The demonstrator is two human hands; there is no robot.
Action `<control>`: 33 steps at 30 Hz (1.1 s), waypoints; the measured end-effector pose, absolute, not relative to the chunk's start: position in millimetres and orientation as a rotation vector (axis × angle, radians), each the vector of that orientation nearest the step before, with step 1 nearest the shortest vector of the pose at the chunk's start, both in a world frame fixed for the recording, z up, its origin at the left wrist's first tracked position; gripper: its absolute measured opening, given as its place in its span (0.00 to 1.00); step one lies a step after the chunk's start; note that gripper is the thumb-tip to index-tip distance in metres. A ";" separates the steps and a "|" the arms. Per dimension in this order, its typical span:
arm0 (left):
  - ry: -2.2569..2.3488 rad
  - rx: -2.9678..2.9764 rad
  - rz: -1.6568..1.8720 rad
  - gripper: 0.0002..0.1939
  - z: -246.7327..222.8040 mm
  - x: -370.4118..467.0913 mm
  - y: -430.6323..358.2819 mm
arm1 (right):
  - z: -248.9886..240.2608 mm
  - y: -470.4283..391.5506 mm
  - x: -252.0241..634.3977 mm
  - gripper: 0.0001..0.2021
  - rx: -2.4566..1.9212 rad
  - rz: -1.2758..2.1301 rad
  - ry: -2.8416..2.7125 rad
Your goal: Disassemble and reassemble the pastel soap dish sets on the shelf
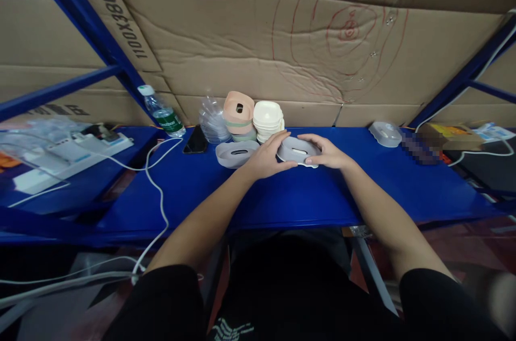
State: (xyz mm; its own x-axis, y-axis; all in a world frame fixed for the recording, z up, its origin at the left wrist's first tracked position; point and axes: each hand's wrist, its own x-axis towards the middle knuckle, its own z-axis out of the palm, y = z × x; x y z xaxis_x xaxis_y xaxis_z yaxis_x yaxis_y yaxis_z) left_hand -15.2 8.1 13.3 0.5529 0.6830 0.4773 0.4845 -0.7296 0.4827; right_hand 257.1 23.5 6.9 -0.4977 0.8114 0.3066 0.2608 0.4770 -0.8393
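A grey rounded plastic piece (291, 150) with a slot in its base is between my hands, at or just over the blue tabletop. My left hand (266, 158) cups its left side, thumb along the front and fingers behind. On the right edge, my right hand (325, 153) grips it with the fingers at the back and the thumb in front. A clear edge shows under its front. Left of my left hand lies a similar grey piece (237, 154), also slotted. Behind stand a stack of cream pieces (268, 116) and a stack of pink and green pieces (238, 112).
Clear plastic covers (214, 120), a black phone (195, 140) and a water bottle (164, 113) stand left of the stacks. A white cable (162, 196) crosses the left side. At right are a clear-covered piece (386, 134) and a small cardboard box (453, 137).
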 end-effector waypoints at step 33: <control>1.568 2.257 1.440 0.15 73.6 -113.6 19.3 | 5.9 17.9 249.7 0.27 -1.061 0.668 -2.024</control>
State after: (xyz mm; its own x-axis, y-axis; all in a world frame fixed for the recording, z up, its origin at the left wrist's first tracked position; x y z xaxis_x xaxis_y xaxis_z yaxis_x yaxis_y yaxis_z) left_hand -113.6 19.3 73.6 0.0588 0.7528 0.6556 0.7171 -0.4887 0.4969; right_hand 249.7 17.9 5.9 -0.3817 0.8469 0.3702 0.4601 0.5215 -0.7186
